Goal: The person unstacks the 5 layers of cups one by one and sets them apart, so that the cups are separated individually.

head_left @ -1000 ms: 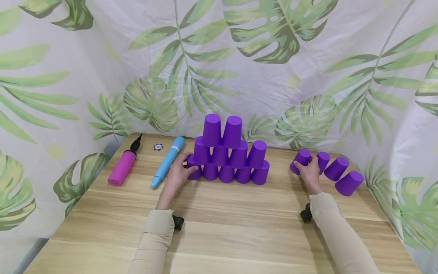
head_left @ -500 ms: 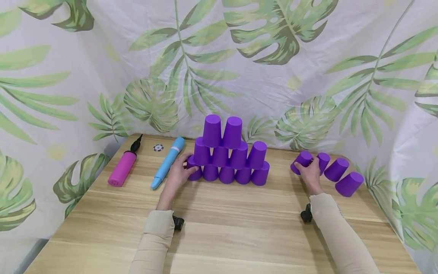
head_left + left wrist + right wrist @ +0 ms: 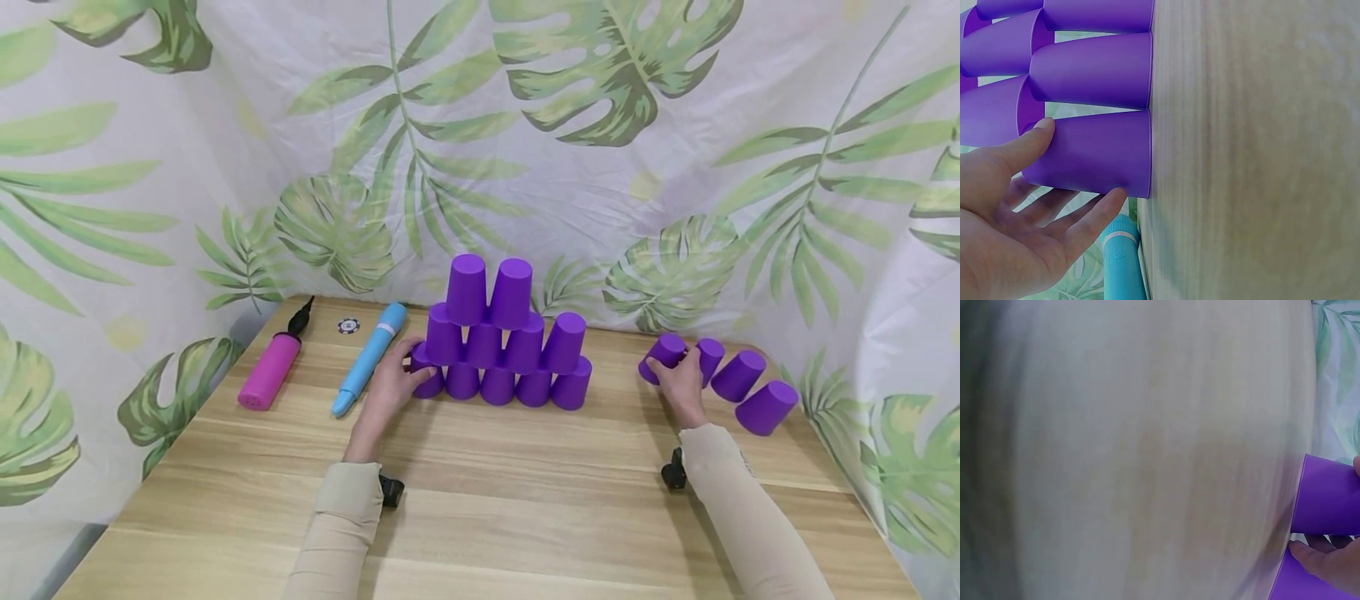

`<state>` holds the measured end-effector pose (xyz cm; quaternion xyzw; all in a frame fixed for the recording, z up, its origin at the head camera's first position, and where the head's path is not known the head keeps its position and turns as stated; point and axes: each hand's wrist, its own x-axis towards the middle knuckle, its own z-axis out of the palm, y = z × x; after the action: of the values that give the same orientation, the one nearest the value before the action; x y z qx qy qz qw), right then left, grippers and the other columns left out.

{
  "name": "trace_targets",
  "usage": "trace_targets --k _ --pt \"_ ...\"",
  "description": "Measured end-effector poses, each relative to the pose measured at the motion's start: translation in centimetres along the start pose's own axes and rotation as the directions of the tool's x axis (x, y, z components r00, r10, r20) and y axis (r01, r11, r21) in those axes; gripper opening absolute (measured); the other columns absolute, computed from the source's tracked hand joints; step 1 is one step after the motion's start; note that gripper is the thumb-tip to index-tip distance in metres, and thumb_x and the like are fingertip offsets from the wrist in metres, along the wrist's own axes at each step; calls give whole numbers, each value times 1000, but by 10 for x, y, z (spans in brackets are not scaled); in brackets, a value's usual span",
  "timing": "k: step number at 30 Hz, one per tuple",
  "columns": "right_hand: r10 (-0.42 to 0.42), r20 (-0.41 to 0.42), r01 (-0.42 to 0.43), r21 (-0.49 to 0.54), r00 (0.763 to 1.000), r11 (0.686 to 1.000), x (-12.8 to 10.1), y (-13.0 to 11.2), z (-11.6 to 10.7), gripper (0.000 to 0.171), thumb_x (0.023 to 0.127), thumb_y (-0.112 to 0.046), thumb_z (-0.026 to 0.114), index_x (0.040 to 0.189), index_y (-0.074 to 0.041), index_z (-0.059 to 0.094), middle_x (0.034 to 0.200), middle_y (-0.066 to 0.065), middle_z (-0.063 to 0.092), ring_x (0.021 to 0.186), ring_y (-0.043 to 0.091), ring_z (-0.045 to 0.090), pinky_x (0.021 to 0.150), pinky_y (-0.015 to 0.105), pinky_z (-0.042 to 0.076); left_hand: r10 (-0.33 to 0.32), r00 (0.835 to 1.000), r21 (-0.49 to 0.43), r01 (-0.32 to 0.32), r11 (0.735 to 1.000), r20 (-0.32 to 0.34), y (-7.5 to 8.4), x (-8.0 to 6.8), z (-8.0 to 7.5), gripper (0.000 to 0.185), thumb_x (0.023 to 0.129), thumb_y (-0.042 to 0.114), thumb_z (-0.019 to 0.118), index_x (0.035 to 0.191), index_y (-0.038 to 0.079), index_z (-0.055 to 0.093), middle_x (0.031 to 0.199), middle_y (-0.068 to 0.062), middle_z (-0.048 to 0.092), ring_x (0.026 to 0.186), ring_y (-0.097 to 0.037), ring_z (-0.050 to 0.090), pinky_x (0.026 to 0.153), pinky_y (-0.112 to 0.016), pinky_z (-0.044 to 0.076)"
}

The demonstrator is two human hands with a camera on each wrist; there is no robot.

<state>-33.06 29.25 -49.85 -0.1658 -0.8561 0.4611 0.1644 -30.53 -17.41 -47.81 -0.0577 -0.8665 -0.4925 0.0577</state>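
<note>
Purple cups stand upside down in a pyramid (image 3: 510,342), with a long bottom row, a shorter second row and two on top. My left hand (image 3: 408,362) rests against the leftmost bottom cup (image 3: 431,382). In the left wrist view my thumb (image 3: 1038,134) lies on that cup (image 3: 1097,153) and straight fingers (image 3: 1100,209) reach under its rim. At the right, my right hand (image 3: 672,367) grips a purple cup (image 3: 663,352) lying on its side. The right wrist view shows that cup (image 3: 1329,494) with a fingertip (image 3: 1310,556) beneath it.
Three more purple cups (image 3: 738,375) lie on their sides to the right of my right hand. On the wooden table (image 3: 510,483), a blue pump (image 3: 369,357), a pink pump (image 3: 268,371) and a small round token (image 3: 347,326) lie left of the pyramid. A leaf-print cloth hangs behind.
Both hands stay where they were on their cups. Only the head view has shifted slightly.
</note>
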Motion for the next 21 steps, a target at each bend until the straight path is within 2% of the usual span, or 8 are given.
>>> trace_targets --k 9,13,18,21 --pt "-33 -38 36 82 999 996 -5 -3 -1 77 85 -7 70 145 1 22 145 28 37 132 40 38 112 46 33 -8 1000 10 8 1000 0 -1 0 0 57 88 9 70 139 1 46 135 -22 52 123 -37 51 100 -48 48" --pt "-88 -78 96 104 993 990 -10 -10 -3 80 84 -5 71 147 0 22 145 26 36 131 38 38 113 44 33 -9 1000 8 9 1000 -1 1 -1 0 57 88 8 70 139 1 46 135 -23 52 122 -38 51 100 -48 48" --pt "-157 -104 164 60 982 985 -20 -37 -8 80 85 -12 70 149 -4 22 148 22 30 135 36 33 115 44 28 -11 1000 11 11 1000 1 2 -1 0 57 88 8 70 139 2 46 135 -23 51 122 -39 51 100 -49 47" --pt "-226 -114 237 97 967 967 -28 -65 -9 74 89 -18 68 149 -8 27 149 18 31 138 33 30 116 43 26 -15 1000 13 15 1000 0 1 0 0 57 88 8 70 139 3 46 136 -22 51 122 -39 51 100 -49 47"
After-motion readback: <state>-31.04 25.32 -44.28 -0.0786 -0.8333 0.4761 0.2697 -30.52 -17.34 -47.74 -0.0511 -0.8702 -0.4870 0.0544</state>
